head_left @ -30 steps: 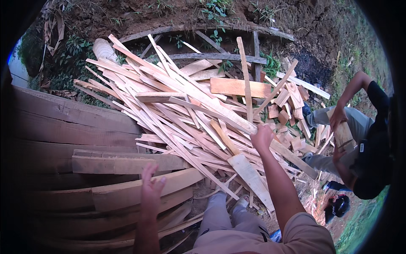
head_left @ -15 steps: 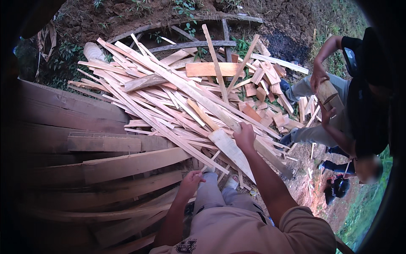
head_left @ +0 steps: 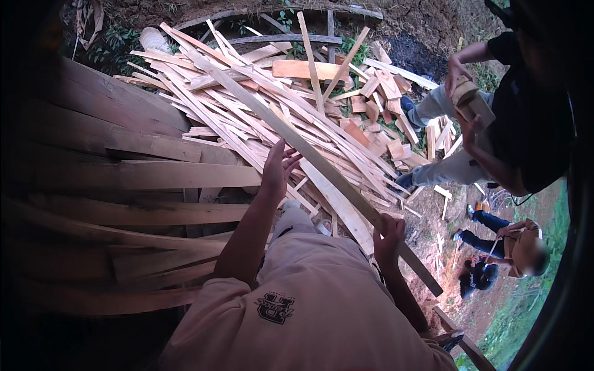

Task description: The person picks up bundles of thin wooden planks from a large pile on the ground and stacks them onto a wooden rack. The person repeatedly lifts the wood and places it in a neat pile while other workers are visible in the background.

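Observation:
A long, narrow wooden strip (head_left: 334, 177) runs slantwise over the woodpile, from the far left to the near right. My right hand (head_left: 390, 236) is closed around it toward its near end. Beside the strip's left edge is my left hand (head_left: 276, 168), its thumb and fingers apart; whether a fingertip touches the wood I cannot tell. A wider pale board (head_left: 337, 201) lies under the strip, in front of my legs. Beneath and beyond is a heap of thin sawn strips (head_left: 235, 117).
Stacked heavy planks (head_left: 185, 175) jut in from the left. Short wood offcuts (head_left: 377, 133) lie beyond the pile. At the right a co-worker in dark clothing holds a wood block (head_left: 473, 105); farther off, another person (head_left: 516, 247) stands beside a dark bag-like object (head_left: 476, 277).
My right hand has drawn back toward my body with the strip, whose near part is raised. My left hand has moved forward to the strip, and its fingers have spread.

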A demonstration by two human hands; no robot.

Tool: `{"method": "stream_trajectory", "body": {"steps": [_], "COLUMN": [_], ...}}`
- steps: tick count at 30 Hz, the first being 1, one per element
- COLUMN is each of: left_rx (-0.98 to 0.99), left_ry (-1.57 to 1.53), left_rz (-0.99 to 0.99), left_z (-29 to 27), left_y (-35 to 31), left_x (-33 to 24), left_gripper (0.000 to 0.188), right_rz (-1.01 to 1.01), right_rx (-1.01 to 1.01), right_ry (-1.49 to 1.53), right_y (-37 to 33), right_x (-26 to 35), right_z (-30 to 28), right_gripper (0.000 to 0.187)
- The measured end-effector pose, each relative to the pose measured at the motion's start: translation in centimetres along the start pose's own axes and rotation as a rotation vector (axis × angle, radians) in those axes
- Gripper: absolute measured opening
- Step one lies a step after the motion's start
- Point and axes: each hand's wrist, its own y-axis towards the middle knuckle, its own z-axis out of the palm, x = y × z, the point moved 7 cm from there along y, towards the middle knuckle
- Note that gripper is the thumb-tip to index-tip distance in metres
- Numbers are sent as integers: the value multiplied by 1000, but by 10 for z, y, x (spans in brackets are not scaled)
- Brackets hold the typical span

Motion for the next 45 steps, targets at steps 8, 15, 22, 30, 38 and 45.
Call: {"method": "stream_trajectory", "body": {"steps": [8,15,22,30,38,45], "left_rx": [-166,60,-12,43,-134,-27], "left_ry": [-224,-257,-59,59,-14,25], "left_rz": [-255,-187,-220,-268,-170,-163], "left_z": [16,26,24,33,-40,-30], "left_y": [-15,-47,-60,-76,-43,-61], "left_x": [53,80,92,93,68,37], "left_gripper": [50,46,30,30,38,48], "right_rz": [-20,179,149,217,27,207], "right_rx": [-253,-121,6,237,378,201], "right_ry": [-370,-468,-397,-392,-301,-280], "right_y": [-44,-72,-93,-111,-124,-118], "right_x": [-9,-51,-83,-117,-130,-146], "right_z": [-71,-64,-35,-5,20,38], "right_gripper": [31,20,5,8,11,25]}}
